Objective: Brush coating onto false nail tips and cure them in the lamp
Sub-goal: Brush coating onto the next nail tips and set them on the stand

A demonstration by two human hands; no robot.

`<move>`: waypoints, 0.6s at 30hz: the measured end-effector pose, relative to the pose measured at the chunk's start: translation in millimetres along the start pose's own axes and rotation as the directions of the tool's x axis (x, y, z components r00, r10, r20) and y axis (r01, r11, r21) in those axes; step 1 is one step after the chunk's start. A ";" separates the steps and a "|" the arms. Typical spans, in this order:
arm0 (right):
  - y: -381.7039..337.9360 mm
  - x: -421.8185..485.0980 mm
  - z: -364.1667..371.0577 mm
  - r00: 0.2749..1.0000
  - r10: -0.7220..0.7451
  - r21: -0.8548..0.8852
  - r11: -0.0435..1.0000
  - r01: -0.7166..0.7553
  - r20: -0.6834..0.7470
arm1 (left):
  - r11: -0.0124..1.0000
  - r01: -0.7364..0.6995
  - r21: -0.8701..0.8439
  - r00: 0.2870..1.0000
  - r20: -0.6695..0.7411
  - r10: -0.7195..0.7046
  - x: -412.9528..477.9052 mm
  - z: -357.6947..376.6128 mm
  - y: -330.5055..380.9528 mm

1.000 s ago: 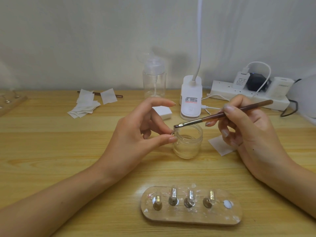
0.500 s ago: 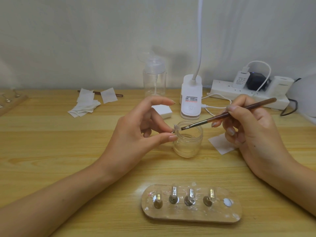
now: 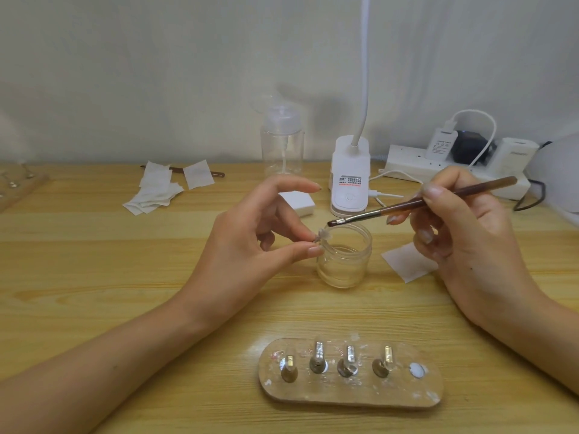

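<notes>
— Left hand (image 3: pixel 247 245) first: how set?
— Closed in a pinch on the nail tip (image 3: pixel 324 236), thumb below, a curled finger above, with the index finger lifted clear. Holds it at the 9 o'clock rim of the jar (image 3: pixel 344 258).

— And the right hand (image 3: pixel 463 233)?
— Wrapped round the brush (image 3: pixel 407 204) like a pen, gripping the dark handle near its middle. Sits at 3 o'clock of the pinch, well apart from it.

— Which way from pinch to bristles?
— Up and a touch right, about 1 o'clock, just beside the nail tip. Cannot tell whether touching or barely apart.

— Long axis of the brush?
— Runs from 8 o'clock at the bristles to 2 o'clock at the handle end, passing over the jar's far rim. Points almost straight at the nail tip.

— So the next move?
— Probably a short draw of the bristles toward 7 o'clock onto the nail tip. Looks like work for the right hand alone, with the left holding steady.

— Farther out?
— At 6 o'clock, near the front edge of the table (image 3: pixel 94 277), a wooden stand (image 3: pixel 351 394) with four mounted tips (image 3: pixel 319 350) on pegs and one bare spot at its right end. At about 1 o'clock, the white lamp (image 3: pixel 349 180), apparently not yet needed for this tip.
</notes>
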State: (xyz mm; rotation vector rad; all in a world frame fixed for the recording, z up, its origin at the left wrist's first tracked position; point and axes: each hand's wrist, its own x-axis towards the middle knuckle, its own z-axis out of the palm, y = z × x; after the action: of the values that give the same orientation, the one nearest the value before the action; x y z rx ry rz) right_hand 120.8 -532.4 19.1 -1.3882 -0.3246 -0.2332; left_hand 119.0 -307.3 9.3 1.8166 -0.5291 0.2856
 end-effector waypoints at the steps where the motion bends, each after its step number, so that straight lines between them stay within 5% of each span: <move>1: -0.2 -0.3 0.6 1.000 -0.003 -0.004 1.000 0.003 0.026 | 1.000 -0.003 0.006 1.000 -0.001 0.003 0.1 0.1 -0.1; 18: 1.4 -0.3 -1.1 0.999 0.029 -0.047 0.999 -0.029 0.013 | 0.999 -0.030 0.044 0.999 0.014 0.029 0.9 0.4 -1.0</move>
State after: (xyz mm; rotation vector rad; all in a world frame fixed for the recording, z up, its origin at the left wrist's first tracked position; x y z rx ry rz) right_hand 121.2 -533.3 17.5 -1.4400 -0.3121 -0.2083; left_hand 120.3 -307.6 8.8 1.8558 -0.5628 0.3078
